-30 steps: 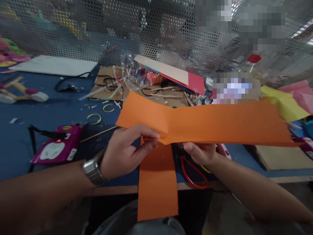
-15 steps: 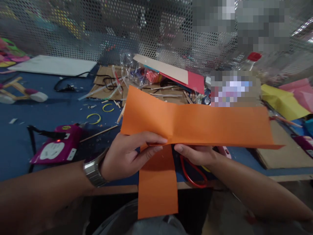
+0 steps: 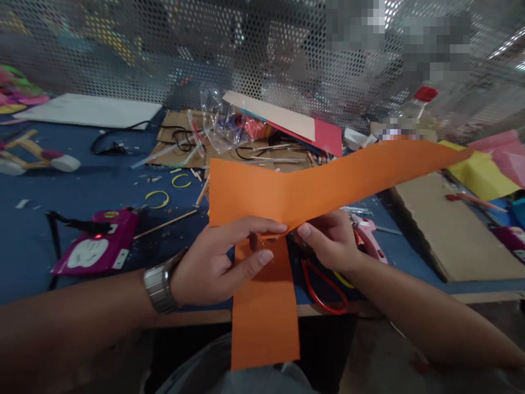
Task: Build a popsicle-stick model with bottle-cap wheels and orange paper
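Note:
A long orange paper strip (image 3: 328, 189) is raised in front of me, with a bend near its middle. Its right end slants up and away. My left hand (image 3: 217, 257), with a metal watch (image 3: 159, 284) on the wrist, holds the lower edge by the bend between its fingers; the thumb is lifted off. Beside it, my right hand (image 3: 332, 241) pinches the same edge, its other fingers hidden behind. Below hangs another orange paper length (image 3: 266, 323), reaching down over my lap; whether it joins the strip is hidden behind my fingers.
Red-handled scissors (image 3: 324, 290) and a pink glue gun (image 3: 371, 238) lie near my right hand. A purple device (image 3: 96, 243) with a lit red light sits left. Cardboard (image 3: 459, 230) is at the right. Sticks, plastic and coloured sheets (image 3: 287, 117) lie before a perforated metal screen (image 3: 172, 49).
The strip's right part has swung up and away, and its left end has dipped. My left thumb has come off the paper. My right hand has risen slightly, uncovering the glue gun.

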The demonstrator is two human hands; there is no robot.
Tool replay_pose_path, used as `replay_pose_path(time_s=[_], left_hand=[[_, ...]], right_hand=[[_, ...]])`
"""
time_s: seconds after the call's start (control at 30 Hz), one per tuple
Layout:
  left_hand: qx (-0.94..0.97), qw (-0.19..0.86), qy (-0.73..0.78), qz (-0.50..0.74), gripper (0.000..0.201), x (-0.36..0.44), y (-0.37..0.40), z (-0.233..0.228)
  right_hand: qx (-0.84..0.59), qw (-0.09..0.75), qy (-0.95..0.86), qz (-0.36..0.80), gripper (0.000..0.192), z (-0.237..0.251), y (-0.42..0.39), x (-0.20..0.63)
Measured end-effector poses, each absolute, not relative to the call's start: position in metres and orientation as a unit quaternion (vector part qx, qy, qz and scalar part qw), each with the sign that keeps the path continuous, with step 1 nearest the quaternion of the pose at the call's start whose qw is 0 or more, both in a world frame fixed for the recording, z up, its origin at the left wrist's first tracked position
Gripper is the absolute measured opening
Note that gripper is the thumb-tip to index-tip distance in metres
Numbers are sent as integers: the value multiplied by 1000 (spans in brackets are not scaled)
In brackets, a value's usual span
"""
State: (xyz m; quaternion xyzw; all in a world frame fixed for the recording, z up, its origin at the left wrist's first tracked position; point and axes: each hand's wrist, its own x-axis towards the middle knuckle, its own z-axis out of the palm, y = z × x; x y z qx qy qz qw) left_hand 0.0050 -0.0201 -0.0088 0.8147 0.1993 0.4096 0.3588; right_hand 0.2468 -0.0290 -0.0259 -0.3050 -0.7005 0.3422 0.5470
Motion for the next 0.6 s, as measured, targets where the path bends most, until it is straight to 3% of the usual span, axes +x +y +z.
replay_pose_path(time_s=[0.6], left_hand=[[785,430,188,404,70,5,-23,-20]], right_hand=[[-377,595,-610,363,32,-38,-30,248]])
